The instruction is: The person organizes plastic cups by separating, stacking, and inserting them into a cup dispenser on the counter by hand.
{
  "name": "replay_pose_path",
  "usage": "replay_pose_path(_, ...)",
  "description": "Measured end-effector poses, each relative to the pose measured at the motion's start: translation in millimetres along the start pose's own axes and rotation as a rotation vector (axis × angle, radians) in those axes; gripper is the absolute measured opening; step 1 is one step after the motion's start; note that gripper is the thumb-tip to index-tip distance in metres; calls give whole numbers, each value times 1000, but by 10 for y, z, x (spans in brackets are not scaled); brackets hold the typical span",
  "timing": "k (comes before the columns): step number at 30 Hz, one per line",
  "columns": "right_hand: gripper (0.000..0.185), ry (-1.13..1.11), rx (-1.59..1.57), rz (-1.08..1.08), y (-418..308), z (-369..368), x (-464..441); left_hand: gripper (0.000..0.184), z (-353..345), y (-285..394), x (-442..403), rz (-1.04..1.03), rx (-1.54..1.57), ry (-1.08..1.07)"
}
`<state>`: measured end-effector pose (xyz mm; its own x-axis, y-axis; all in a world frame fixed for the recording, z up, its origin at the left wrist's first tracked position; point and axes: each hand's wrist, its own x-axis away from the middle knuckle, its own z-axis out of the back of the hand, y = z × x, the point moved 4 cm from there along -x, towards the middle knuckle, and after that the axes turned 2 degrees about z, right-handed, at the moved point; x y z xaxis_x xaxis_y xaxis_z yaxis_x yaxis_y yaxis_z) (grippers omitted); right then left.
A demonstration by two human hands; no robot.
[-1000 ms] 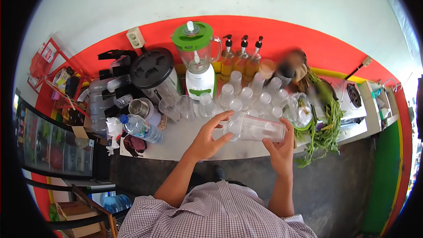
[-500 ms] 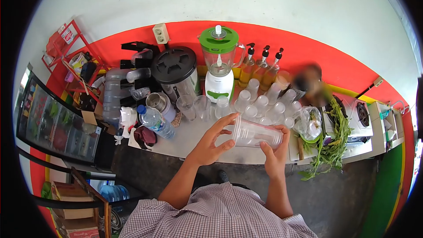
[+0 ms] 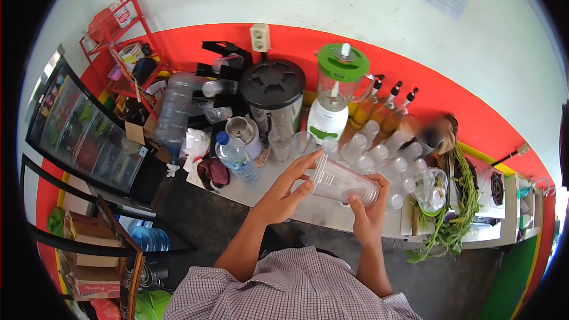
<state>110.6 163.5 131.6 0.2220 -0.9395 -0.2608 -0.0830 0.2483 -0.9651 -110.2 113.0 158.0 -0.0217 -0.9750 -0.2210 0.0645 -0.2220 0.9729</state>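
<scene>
A stack of clear plastic cups [image 3: 342,182] is held sideways between my hands, in front of the counter. My left hand [image 3: 285,194] grips the rim end, its thumb below and its fingers along the top. Around the base end curl the fingers and thumb of my right hand [image 3: 370,213]. Just behind the stack, several upside-down clear cups [image 3: 379,153] stand grouped on the counter. Nearer my left hand, a clear cup [image 3: 280,143] stands beside the steel-rimmed container [image 3: 240,129].
On the counter [image 3: 320,216] stand a green-lidded blender [image 3: 329,115], a black-lidded bin [image 3: 272,86], a water bottle [image 3: 233,157] and pump bottles [image 3: 388,112]. Leafy greens [image 3: 453,219] hang over the edge near a stove [image 3: 489,192]. A glass-door fridge [image 3: 86,127] is at left.
The head view has swung left, so the counter items appear farther right. Both hands keep hold of the cup stack, its base end now tilted slightly lower.
</scene>
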Motion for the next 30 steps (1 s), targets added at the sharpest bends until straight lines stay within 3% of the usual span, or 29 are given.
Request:
replay_pose_path(3,58,-30,-23,55,-113,-219,-124,65,264,80,104,-3,-38,59)
replay_pose_path(5,59,-116,-302,-96,-208,-406,-180,64,378,62,190,-17,-71,76)
replay_pose_path(11,60,-220,-295,-66,-35,-933,-457,63,927,46,337,-62,-163,164)
replay_pose_path(15,67,-311,-377,-151,-102,-1445,-592,61,1368,-14,458,-65,-12,262)
replay_pose_path(19,75,-436,-353,-134,-295,-1893,-734,55,1838,-49,468,-80,237,313)
replay_pose_path(30,72,-522,-89,12,-412,-2897,-1271,50,3032,-240,331,-27,197,469)
